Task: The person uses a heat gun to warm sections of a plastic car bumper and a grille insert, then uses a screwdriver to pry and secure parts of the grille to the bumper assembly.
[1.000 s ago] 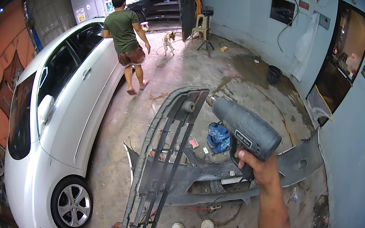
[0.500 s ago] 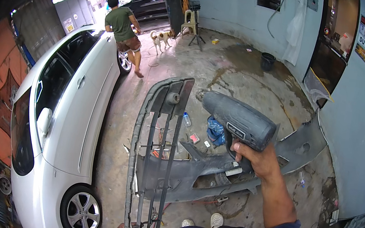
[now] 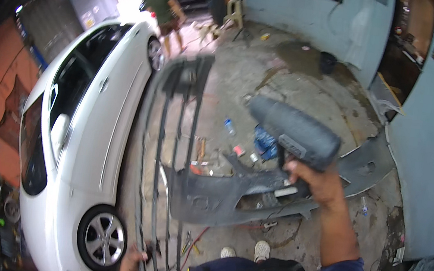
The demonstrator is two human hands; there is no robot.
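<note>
- R hand point(image 3: 320, 183): clamped on the grip of a dk grey heat gun point(image 3: 295, 132), held up above the floor point(image 3: 284, 81); nozzle faces L twd the grille point(image 3: 183, 79), gap btwn.
- L hand point(image 3: 134, 256): clamped on the near end of said grille, which sits btwn car & gun, slats lengthwise, a bit blurred.
- Lg grey bumper point(image 3: 219, 204) on floor, partly behind grille.
- Blue bag point(image 3: 265, 143) + clear bottle point(image 3: 230, 127) on floor beyond bumper.
- White car point(image 3: 110, 138) on L.
- Co-worker point(image 3: 160, 10), green top, nr car's far end; dog point(image 3: 207, 31) close by, blurry.
- Blk bucket point(image 3: 327, 63) nr R wall point(image 3: 432, 164).
</note>
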